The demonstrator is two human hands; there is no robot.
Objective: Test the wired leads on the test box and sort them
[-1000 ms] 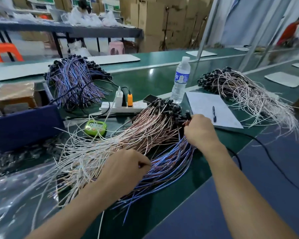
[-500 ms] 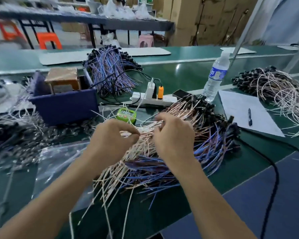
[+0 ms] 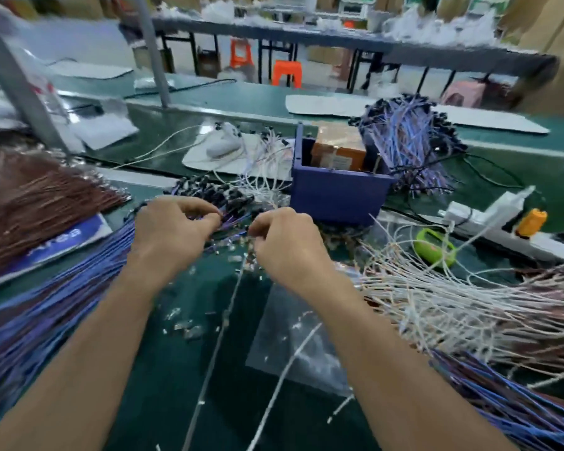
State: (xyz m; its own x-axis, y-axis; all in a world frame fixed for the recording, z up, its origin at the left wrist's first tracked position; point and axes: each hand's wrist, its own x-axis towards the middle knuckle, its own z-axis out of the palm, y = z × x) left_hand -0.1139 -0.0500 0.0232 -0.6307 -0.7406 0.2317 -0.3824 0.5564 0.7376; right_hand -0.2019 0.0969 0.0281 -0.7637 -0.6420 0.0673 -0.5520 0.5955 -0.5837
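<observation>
Head view showed the left hand (image 3: 173, 231) and right hand (image 3: 285, 245), fingers curled, each pinching thin wired leads (image 3: 233, 219) at centre frame, just left of the blue bin (image 3: 336, 193); light, limp and tangle-prone, they seemed best gripped near their black connector ends.

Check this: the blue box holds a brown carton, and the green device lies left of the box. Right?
Not quite. The head view shows the green device lying right of the blue box, not left. The box does hold the brown carton.
</observation>
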